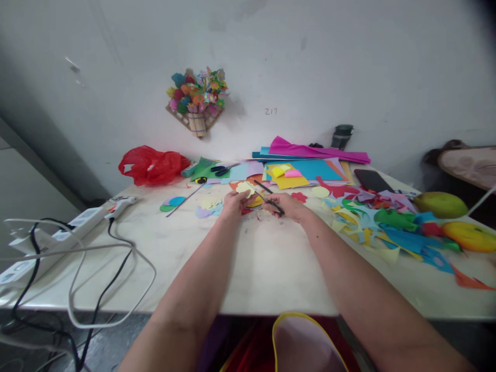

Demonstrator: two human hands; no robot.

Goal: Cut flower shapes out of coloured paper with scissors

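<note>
Pinched in my left hand (pixel 232 203) is a pale yellow paper flower (pixel 245 188) with a scalloped edge. My right hand (pixel 289 205) grips a pair of dark-handled scissors (pixel 274 205), whose blades point up and left toward the flower. Whether the blades touch the paper I cannot tell. Beneath and around the hands lie orange and yellow paper pieces and tiny scraps. A red paper flower (pixel 298 198) and a pale yellow paper circle (pixel 320 192) rest right of my right hand. Left of my left hand is a pile of pale cut paper shapes (pixel 212 205).
Colourful paper scraps (pixel 372 222) cover the right side, beside a phone (pixel 372 181) and two mango-like fruits. Paper sheets (pixel 306 170) and a second pair of scissors (pixel 223 169) lie at the back, near a red plastic bag (pixel 153 165). Power strips (pixel 83 219) with cables occupy the left.
</note>
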